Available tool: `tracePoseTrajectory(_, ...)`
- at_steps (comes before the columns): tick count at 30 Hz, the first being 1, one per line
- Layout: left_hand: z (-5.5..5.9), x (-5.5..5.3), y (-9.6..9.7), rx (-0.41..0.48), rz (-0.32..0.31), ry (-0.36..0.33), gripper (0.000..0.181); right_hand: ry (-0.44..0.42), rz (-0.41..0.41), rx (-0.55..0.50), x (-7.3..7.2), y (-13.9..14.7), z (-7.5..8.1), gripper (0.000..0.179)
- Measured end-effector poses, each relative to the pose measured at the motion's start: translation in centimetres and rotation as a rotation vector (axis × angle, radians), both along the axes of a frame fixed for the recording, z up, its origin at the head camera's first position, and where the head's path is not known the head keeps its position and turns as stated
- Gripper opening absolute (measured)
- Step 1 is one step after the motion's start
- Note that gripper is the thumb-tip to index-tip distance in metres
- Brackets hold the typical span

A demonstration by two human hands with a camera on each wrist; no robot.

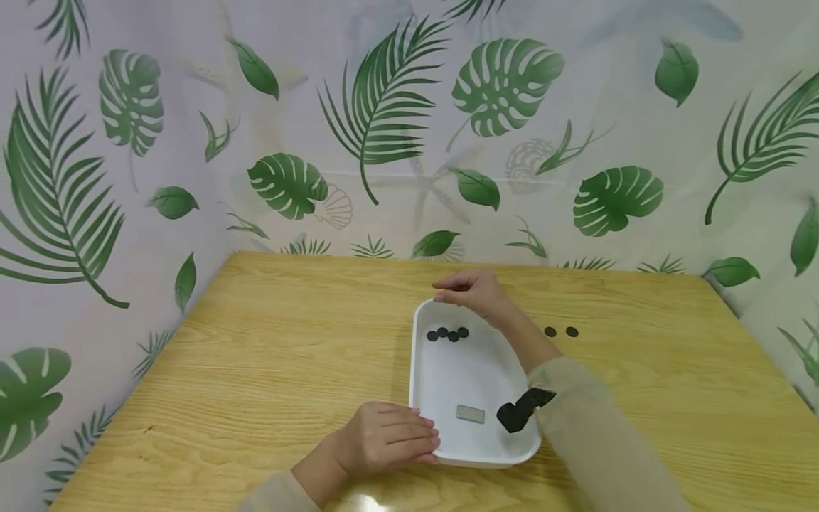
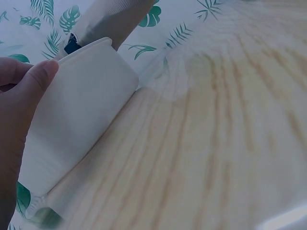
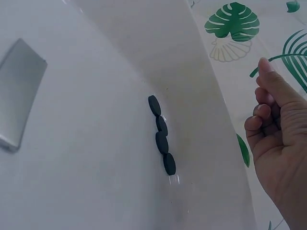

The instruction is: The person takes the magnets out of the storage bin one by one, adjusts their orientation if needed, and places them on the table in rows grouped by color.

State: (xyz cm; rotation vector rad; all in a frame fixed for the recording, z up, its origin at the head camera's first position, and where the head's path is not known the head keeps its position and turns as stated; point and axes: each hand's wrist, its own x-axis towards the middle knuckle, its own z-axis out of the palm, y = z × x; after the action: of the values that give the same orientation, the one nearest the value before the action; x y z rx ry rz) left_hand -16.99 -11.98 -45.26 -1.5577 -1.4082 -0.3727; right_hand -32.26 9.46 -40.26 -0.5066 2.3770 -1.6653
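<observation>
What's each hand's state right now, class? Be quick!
Left hand: holding the white, rounded rectangular tray by its rim.
Right hand: fingers curled; whether they hold anything cannot be told.

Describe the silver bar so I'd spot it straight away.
On the wood-grain table sits a white tray. Inside, toward the end nearer the person, lies the silver bar. It is rectangular and metallic-looking, unlike the four round black discs toward the far end.
</observation>
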Motion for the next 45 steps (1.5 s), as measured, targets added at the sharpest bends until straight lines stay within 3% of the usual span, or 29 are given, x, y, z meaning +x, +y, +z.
tracePoseTrajectory(6, 1.0, 0.2, 0.0, 0.004, -0.008, 0.007, 0.017, 0.007, 0.031, 0.04, 0.2, -0.4, -0.4, 0.034)
tracePoseTrajectory(11, 1.9, 0.4, -0.1, 0.012, -0.02, 0.002, 0.015, -0.04, 0.059, 0.079, 0.4, -0.8, -1.3, 0.031)
tracePoseTrajectory(24, 2.0, 0.3, -0.1, 0.02, -0.023, -0.005, 0.016, -0.105, 0.188, 0.324, 0.3, -1.0, -2.5, 0.033)
tracePoseTrajectory(29, 2.0, 0.4, 0.1, 0.034, -0.027, -0.002, 0.016, -0.088, 0.246, 0.329, 0.5, -0.9, -2.8, 0.034)
tracePoseTrajectory(35, 2.0, 0.4, 0.3, 0.039, -0.028, 0.006, 0.016, -0.004, 0.28, 0.361, 0.5, -0.7, -3.3, 0.034)
tracePoseTrajectory(39, 1.9, 0.3, 0.4, 0.048, -0.022, 0.005, 0.017, 0.049, 0.279, 0.42, 0.5, -0.7, -3.5, 0.029)
tracePoseTrajectory(45, 1.4, 0.4, 0.5, 0.053, -0.022, -0.006, 0.017, 0.058, 0.271, 0.472, 0.6, -0.7, -3.6, 0.024)
